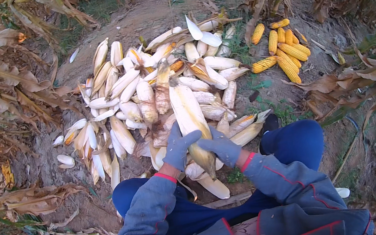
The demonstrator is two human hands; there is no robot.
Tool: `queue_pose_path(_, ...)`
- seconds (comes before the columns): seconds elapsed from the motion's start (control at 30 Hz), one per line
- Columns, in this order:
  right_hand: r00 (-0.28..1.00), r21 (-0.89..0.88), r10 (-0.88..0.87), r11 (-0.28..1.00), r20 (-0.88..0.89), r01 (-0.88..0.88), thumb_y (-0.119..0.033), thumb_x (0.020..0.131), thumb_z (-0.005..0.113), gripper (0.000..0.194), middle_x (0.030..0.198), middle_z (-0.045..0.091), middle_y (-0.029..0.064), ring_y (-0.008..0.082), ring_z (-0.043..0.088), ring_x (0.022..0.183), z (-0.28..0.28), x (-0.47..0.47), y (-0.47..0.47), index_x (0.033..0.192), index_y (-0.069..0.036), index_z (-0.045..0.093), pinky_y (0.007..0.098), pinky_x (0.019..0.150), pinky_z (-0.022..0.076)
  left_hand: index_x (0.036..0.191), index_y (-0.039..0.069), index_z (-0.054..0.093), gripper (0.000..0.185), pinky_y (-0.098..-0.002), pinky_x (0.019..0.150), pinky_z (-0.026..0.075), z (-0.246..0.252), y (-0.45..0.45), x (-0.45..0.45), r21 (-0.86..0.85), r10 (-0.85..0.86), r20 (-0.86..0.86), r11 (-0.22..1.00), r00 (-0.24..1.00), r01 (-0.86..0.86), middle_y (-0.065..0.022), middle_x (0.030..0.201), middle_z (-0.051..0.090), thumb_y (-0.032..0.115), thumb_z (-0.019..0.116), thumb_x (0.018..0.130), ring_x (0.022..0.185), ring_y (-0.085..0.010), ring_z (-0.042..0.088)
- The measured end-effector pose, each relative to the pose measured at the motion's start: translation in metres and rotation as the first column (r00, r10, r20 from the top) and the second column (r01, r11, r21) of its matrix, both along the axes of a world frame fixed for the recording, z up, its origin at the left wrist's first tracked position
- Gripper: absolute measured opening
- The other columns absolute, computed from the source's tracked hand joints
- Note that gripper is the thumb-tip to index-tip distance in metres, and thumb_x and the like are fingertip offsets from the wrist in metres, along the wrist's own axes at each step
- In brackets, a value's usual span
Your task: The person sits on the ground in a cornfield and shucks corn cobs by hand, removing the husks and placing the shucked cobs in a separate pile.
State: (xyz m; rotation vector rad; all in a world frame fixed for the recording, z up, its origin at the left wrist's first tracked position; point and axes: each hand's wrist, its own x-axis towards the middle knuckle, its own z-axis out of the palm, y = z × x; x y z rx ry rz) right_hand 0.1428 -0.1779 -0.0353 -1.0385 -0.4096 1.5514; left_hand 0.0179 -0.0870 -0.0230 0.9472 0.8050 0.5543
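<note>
Between my two gloved hands lies a large ear of corn in its pale husk, its silk tip pointing away from me. My left hand, in a grey glove, grips its left side with the thumb over the husk. On the right side my right hand, gloved alike, holds it with the thumb on top. Beneath and beyond it spreads a heap of corn ears in husks, some partly opened with yellow kernels showing. Bare yellow corn cobs form a smaller pile at the right.
Dry corn stalks and leaves border the bare soil on both sides. My bent knees in blue trousers flank the near end of the heap. Loose husk leaves lie at its left, and a few yellow cobs sit at the far left.
</note>
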Motion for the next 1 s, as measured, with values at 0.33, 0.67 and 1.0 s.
queue_pose_path(0.33,0.941,-0.268,-0.301,0.904,0.155,0.334,-0.031,0.076,0.074,0.061,0.1,0.063,0.0158,0.0205,0.064,0.084,-0.12,-0.001,-0.013,0.115,0.009,0.051,0.0303,0.071,0.0535,0.134,0.015,0.042,0.076,-0.048,0.084,0.047,-0.069,-0.031,0.015,-0.472,-0.358,-0.46,0.874,0.813,0.118,-0.0142,0.125,0.051,0.068,0.052,0.08,0.109,-0.0295,0.053)
queue_pose_path(0.67,0.902,-0.399,-0.019,0.893,0.43,0.209,-0.046,0.073,0.071,0.068,0.094,0.065,0.0222,0.0301,0.065,0.085,-0.107,0.005,0.007,0.111,0.009,0.055,0.0375,0.071,0.0515,0.131,0.001,0.04,0.079,-0.0413,0.071,0.053,-0.088,-0.039,0.029,-0.509,-0.224,-0.436,0.86,0.872,-0.034,-0.0155,0.113,0.056,0.065,0.046,0.084,0.093,-0.026,0.06)
queue_pose_path(1.0,0.409,0.44,-0.635,0.761,0.655,0.476,-0.041,0.072,0.074,0.074,0.104,0.063,0.0217,0.0353,0.062,0.098,-0.002,-0.007,0.024,0.125,0.002,0.045,0.0393,0.081,0.0507,0.132,-0.003,0.038,0.05,-0.0309,0.092,0.042,-0.043,-0.032,0.036,0.328,0.312,0.143,0.881,0.939,-0.342,-0.0138,0.119,0.053,0.015,0.039,0.085,0.107,-0.021,0.052)
